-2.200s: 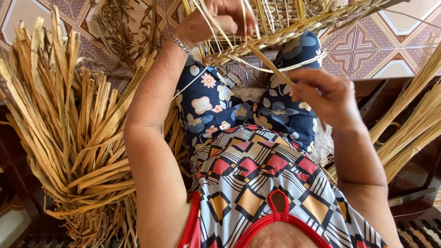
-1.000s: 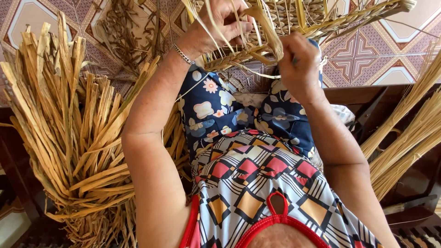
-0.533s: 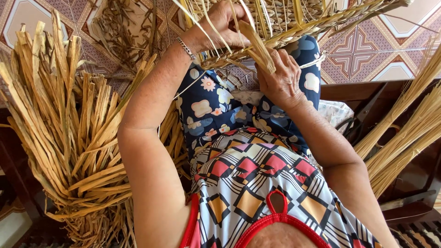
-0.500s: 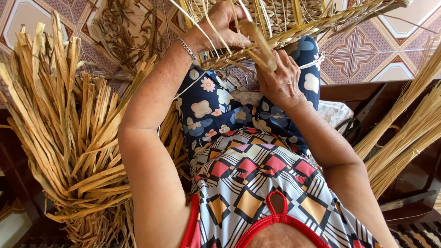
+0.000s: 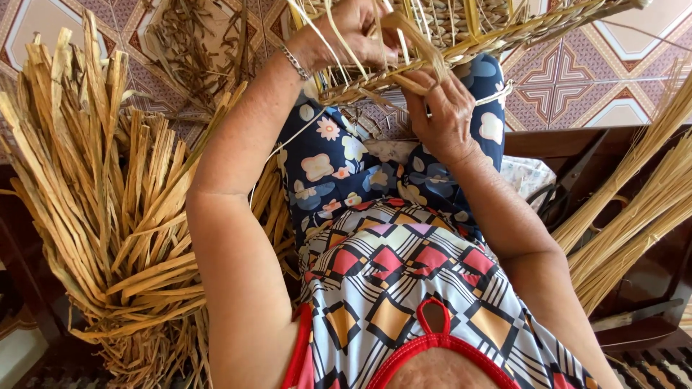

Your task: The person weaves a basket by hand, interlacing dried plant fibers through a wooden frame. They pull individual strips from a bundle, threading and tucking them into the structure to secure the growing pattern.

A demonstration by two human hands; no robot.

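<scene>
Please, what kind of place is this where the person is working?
Probably a home craft spot for weaving by hand. A patterned tile floor, a big bundle of dried straw strips and the half-woven basket held by the left hand and right hand suggest it.

At twelve o'clock we see the woven basket (image 5: 461, 29) in pale straw-yellow with tan strands. The dried leaf bundle (image 5: 108, 194) at nine o'clock is golden straw, the reed stalks (image 5: 634, 209) at three o'clock a lighter yellow. Our trousers (image 5: 346, 158) are navy with white and peach flowers; our top (image 5: 404, 288) bears red, ochre and white diamonds, edged red. The floor tiles (image 5: 577, 79) at one o'clock show maroon-and-cream geometric lines.
</scene>
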